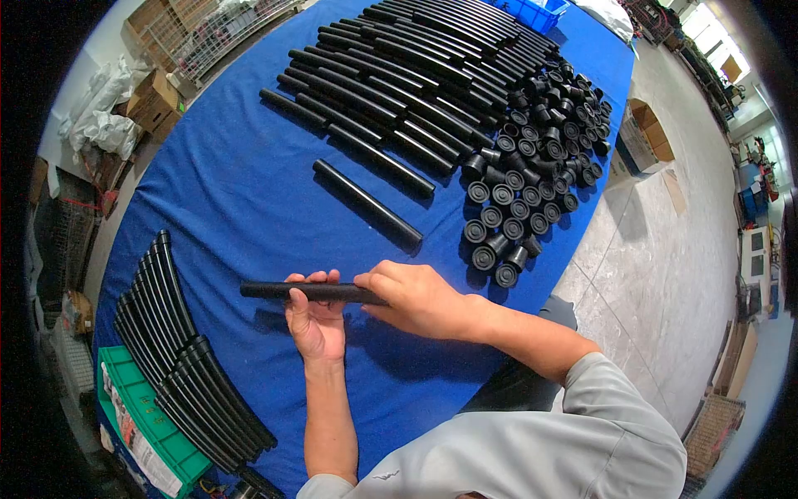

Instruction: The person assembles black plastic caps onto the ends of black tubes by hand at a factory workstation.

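A black tube (270, 289) lies level between my two hands above the blue cloth. My left hand (317, 320) holds it near its middle, thumb in front and fingertips behind. My right hand (416, 299) is wrapped round the tube's right end and hides that end. Just beyond my hands, a single black tube (367, 205) rests on the cloth. Farther back lie many black tubes (391, 91) in rows, and to their right a heap of black rubber caps (532, 166).
On the left, black tubes (187, 358) lie in a fanned stack beside a green tray (150, 416). A blue bin (536, 15) stands at the far end of the blue-covered table (241, 191). Cardboard boxes (644, 137) stand on the floor at the right.
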Available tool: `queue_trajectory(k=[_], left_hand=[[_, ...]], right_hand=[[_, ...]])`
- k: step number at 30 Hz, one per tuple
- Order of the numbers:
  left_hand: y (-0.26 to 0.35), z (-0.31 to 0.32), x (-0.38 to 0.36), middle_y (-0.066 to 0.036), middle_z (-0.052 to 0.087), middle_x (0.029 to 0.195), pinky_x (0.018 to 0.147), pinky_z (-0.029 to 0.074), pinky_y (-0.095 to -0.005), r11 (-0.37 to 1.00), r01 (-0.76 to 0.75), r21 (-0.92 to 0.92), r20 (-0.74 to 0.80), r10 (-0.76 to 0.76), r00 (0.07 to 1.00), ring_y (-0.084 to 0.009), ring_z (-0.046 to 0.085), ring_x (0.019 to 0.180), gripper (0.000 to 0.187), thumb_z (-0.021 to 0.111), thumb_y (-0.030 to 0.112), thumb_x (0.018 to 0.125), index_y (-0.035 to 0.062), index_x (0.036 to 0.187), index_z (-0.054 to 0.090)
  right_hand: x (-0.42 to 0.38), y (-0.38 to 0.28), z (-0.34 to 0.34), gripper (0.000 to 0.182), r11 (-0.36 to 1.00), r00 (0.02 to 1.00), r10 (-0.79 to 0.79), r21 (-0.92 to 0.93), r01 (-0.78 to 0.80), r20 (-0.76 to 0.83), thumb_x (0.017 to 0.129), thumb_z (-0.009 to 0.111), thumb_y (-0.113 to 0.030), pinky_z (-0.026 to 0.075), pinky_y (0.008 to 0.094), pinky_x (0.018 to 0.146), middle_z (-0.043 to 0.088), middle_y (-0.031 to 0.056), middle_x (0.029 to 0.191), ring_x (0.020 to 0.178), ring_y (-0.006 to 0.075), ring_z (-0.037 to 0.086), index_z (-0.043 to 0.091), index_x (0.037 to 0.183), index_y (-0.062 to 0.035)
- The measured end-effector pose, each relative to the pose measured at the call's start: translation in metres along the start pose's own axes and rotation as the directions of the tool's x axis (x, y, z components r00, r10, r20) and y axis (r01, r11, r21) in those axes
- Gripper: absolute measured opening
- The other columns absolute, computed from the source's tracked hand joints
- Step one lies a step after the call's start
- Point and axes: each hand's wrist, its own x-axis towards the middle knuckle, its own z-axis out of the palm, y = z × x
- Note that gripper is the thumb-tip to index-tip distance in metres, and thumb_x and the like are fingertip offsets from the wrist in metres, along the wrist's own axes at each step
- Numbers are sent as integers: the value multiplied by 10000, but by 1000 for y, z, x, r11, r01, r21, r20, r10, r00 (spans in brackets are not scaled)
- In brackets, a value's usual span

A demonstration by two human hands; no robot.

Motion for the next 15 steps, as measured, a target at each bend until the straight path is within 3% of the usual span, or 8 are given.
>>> queue_trajectory(k=[4, 7, 15], left_hand=[[1, 10, -1, -190, 722, 1135, 893, 634, -540, 998, 7, 55, -1, -7, 1000, -381, 701, 1100, 233, 640, 156, 1010, 81, 1224, 584], [3, -2, 1, -193, 721, 1136, 886, 636, -541, 999, 14, 50, -5, -14, 1000, -384, 704, 1094, 231, 635, 150, 1012, 81, 1228, 587], [3, -6, 0, -201, 724, 1121, 866, 645, -539, 999, 42, 3, -35, -42, 998, -384, 713, 1072, 200, 625, 126, 1014, 73, 1207, 613]], right_hand=[[2, 5, -4, 417, 973, 993, 93, 207, -105, 69, 855, 751, -165, 557, 461, 724, 608, 155, 962, 857, 371, 651, 574, 1203, -19], [3, -4, -3, 407, 998, 1000, 30, 47, -29, -6, 861, 743, -151, 553, 471, 720, 606, 162, 957, 856, 373, 650, 565, 1203, -22], [2, 1, 2, 383, 999, 998, 0, 38, -2, 57, 866, 729, -140, 546, 467, 690, 577, 161, 906, 829, 364, 641, 550, 1178, -10]])
